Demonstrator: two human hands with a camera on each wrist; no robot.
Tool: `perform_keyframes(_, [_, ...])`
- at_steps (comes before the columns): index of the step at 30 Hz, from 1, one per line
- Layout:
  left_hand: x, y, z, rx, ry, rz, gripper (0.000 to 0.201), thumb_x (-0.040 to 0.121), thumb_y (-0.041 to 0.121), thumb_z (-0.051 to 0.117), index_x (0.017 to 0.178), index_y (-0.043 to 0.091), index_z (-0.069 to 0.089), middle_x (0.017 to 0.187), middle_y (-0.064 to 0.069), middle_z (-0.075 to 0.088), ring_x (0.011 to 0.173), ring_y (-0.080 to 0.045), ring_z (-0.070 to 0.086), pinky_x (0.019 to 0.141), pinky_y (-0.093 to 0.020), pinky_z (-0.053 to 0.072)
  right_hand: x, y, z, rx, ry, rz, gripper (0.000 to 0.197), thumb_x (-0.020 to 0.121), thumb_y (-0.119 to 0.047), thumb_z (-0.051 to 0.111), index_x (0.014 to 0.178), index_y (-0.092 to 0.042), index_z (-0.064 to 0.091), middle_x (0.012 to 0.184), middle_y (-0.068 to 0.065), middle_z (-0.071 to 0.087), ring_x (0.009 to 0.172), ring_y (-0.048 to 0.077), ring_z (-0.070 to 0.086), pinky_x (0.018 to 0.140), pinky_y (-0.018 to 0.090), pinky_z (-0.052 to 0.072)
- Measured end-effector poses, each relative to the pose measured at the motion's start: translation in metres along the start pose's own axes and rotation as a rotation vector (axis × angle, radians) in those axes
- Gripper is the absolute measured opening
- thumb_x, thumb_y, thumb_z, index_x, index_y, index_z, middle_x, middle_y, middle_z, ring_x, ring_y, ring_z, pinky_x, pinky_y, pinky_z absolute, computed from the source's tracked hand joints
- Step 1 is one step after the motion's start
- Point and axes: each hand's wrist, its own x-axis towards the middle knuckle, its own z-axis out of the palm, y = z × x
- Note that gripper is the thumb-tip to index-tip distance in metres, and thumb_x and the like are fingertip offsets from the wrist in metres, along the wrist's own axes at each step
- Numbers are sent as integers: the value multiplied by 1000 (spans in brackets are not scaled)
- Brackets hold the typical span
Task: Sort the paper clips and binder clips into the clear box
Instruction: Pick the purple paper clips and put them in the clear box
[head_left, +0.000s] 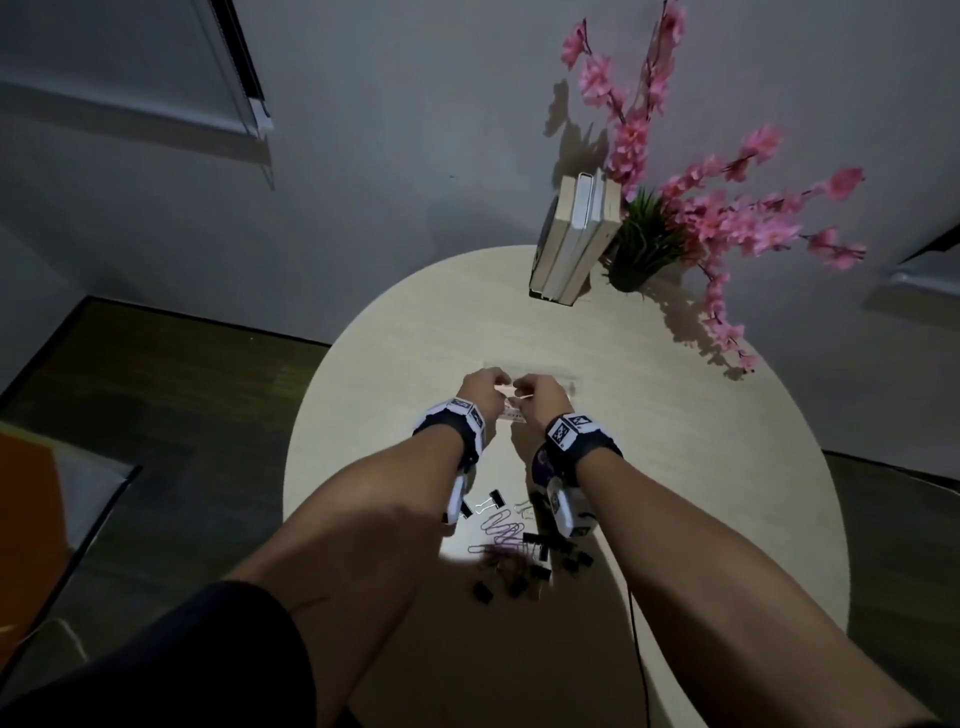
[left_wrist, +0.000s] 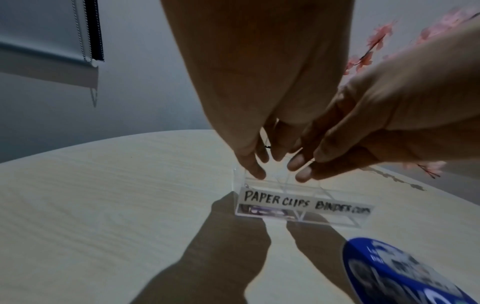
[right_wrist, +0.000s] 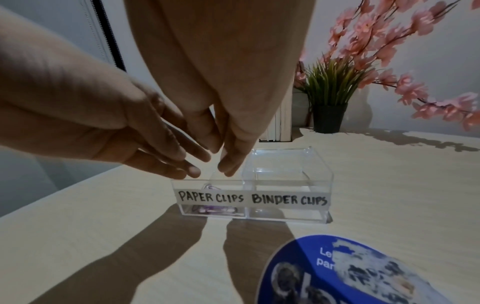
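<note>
clear box (right_wrist: 285, 183) under both hands' (head_left: 480, 389) straight fingers (nothing held)

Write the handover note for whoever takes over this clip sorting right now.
Left hand and right hand: both over the PAPER CLIPS side of the clear plastic two-compartment box; what they hold cannot be told.
Done: some purple paper clips lie in that compartment; the BINDER CLIPS side looks empty.
Left: loose purple paper clips and black binder clips on the round pale wooden table, near the person.
</note>
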Motion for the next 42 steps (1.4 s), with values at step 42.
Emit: perform_keyframes(42, [-138, -79, 70, 197, -245, 9, 42, 71, 22, 47, 95, -6, 65, 97, -30, 68, 94, -38, 62, 76, -39, 45, -133, 73, 63, -352, -426, -161, 8, 84, -15, 49, 81, -11, 54, 98, 28, 57, 97, 34, 48, 71, 29, 25])
